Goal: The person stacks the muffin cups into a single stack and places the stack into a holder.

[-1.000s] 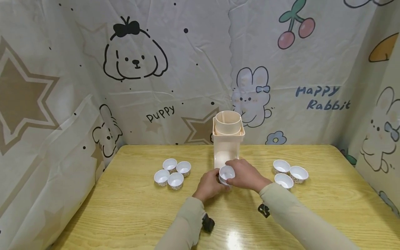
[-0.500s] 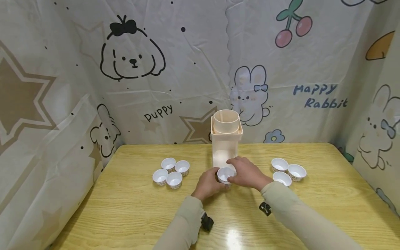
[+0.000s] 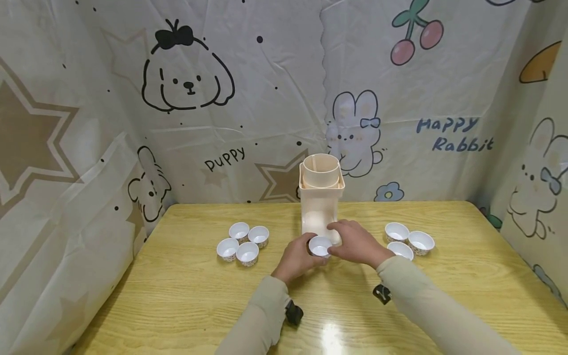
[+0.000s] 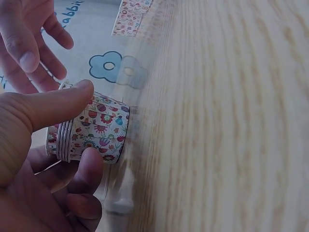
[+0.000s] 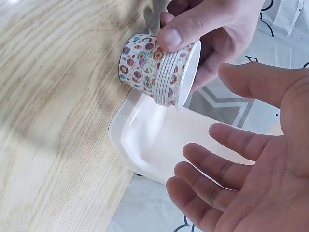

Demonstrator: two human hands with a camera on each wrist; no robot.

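A nested stack of small floral paper cups (image 4: 104, 126), white inside, stands at the table's middle with its narrow base toward the tabletop. My left hand (image 3: 296, 259) grips the stack, thumb on one side and fingers curled round the other. The right wrist view shows several rims overlapping near the top of the cup stack (image 5: 145, 65). Just right of it is my right hand (image 3: 357, 244), fingers spread and lightly bent, holding nothing. In the right wrist view, a gap separates those fingers (image 5: 224, 137) from the rims. Right behind the stack stands a cream plastic cup dispenser (image 3: 321, 197).
Several white-lined paper cups (image 3: 247, 252) are grouped on the left of the wooden table (image 3: 186, 305). Three more cups (image 3: 421, 241) sit close together on the right. A printed cloth (image 3: 284, 88) hangs behind and along the sides.
My right hand has let go of the cup stack and drawn a little to the right. My left hand keeps its hold at nearly the same spot.
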